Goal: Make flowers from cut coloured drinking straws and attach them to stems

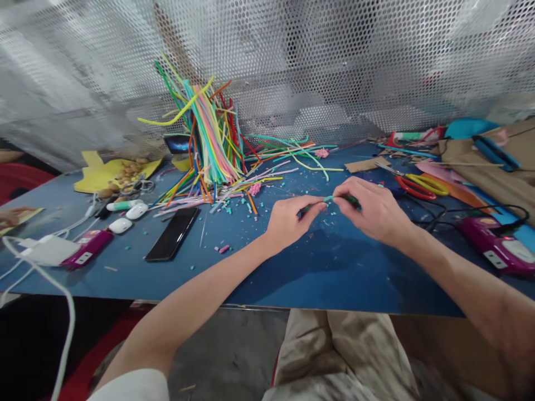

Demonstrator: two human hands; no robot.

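Observation:
Between my two hands stretches a short teal pipe cleaner (328, 199), held just above the blue table (267, 284). My left hand (292, 218) pinches one end of it between thumb and fingers. The other end is in the closed fingers of my right hand (370, 210); part of the strand is hidden there. Small teal and pink snippets lie scattered on the tabletop under and left of my hands. Behind them to the left stands a thick bundle of coloured pipe cleaners (215, 139), with loose ones spread around its foot.
Scissors with red and yellow handles (418, 186) lie right of my hands, near cardboard and a purple power strip (499, 245). On the left are a black phone (173, 234), white earbud cases (121, 225), cables and another purple power strip (87, 249). A perforated metal panel (317, 67) rises behind.

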